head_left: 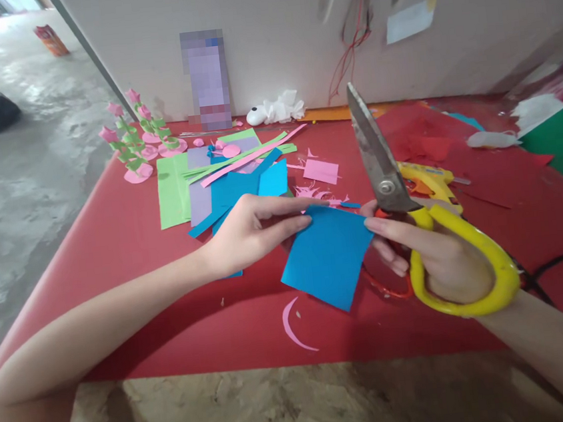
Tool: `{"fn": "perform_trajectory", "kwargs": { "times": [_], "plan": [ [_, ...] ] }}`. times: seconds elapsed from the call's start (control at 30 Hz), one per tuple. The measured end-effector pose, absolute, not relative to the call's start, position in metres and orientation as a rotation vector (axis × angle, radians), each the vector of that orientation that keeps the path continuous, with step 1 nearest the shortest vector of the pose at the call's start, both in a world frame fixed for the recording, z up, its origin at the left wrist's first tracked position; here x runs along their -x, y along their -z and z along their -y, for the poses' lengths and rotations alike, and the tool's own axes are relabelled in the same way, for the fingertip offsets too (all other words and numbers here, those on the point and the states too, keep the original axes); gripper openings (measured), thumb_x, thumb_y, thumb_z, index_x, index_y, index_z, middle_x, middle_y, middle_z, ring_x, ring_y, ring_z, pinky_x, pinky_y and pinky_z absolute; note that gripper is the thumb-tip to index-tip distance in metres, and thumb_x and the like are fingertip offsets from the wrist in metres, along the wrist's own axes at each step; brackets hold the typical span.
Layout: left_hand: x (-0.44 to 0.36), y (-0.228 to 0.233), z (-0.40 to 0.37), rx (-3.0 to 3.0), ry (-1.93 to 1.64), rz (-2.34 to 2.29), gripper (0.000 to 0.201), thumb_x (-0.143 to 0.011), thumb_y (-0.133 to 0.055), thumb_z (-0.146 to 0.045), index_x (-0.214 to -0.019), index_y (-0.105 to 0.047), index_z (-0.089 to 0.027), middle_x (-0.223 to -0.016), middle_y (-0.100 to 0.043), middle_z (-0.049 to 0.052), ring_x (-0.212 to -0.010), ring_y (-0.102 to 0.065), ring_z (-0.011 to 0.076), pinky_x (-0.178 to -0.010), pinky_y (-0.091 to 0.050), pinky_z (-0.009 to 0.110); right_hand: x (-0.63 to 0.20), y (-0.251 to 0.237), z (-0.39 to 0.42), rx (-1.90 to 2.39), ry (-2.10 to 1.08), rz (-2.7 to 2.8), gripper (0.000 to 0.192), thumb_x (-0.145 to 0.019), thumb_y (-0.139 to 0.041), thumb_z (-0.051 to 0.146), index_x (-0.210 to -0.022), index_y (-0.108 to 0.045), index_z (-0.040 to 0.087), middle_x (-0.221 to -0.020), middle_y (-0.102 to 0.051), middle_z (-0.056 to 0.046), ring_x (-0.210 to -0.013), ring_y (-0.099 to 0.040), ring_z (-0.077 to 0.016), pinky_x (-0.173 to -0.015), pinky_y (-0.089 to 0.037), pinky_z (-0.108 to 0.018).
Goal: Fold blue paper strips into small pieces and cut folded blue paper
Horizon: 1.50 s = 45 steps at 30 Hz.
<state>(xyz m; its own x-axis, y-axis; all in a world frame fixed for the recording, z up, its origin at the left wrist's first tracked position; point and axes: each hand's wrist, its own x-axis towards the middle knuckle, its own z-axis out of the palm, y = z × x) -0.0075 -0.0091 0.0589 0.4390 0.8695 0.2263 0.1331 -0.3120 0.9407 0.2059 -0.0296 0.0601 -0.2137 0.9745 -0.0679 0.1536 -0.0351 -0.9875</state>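
A square of blue paper point(329, 256) hangs tilted over the front half of the red table, held at its upper edge from both sides. My left hand point(251, 231) pinches its top left corner between thumb and fingers. At the right corner, my right hand point(442, 254) grips the paper with thumb and fingertips. Scissors point(381, 167) with yellow handles stay hooked around that same hand, blades pointing up and away from the paper. Just below the square lies a thin pink paper crescent point(290, 327).
Blue, green and purple sheets point(173, 189) with paper strips lie behind my left hand. Pink paper flowers point(133, 139) stand at the back left. A yellow glue gun point(432, 185) lies behind the scissors. Pink scraps point(321, 170) and a white figure point(275, 109) are farther back.
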Motion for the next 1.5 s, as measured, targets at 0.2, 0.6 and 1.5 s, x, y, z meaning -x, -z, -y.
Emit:
{"fn": "perform_trajectory", "kwargs": {
  "times": [0.2,0.6,1.5],
  "plan": [
    [0.0052,-0.0558,0.0106,-1.921,-1.020,-0.915,0.021,-0.082,-0.054,-0.027,-0.076,-0.068,-0.013,-0.056,-0.057,-0.003,-0.051,-0.044,0.0046,-0.046,-0.036,0.016,-0.2041,-0.0570,0.0300,1.249,-1.361,1.469,0.023,-0.077,-0.063,0.042,-0.073,-0.057,0.021,-0.042,-0.042,0.007,-0.034,-0.035,-0.0050,-0.032,-0.022,-0.021],
    [0.0067,-0.0542,0.0082,-1.837,-0.838,-0.740,0.036,-0.090,-0.044,-0.031,-0.057,-0.040,-0.016,-0.052,-0.042,-0.005,-0.051,-0.040,0.0037,-0.049,-0.034,0.016,-0.2047,-0.0588,0.0336,1.238,-1.245,1.414,0.018,-0.076,-0.065,0.039,-0.075,-0.059,0.022,-0.046,-0.046,0.006,-0.035,-0.038,-0.0056,-0.032,-0.023,-0.021],
    [0.0043,-0.0534,0.0138,-1.844,-0.606,-0.664,0.030,-0.091,-0.038,-0.024,-0.062,-0.042,-0.016,-0.055,-0.050,-0.004,-0.048,-0.041,0.0037,-0.049,-0.035,0.017,-0.2051,-0.0616,0.0265,1.224,-1.257,1.317,0.015,-0.075,-0.065,0.034,-0.076,-0.057,0.021,-0.042,-0.047,0.008,-0.032,-0.039,-0.0039,-0.031,-0.026,-0.018]
  ]
}}
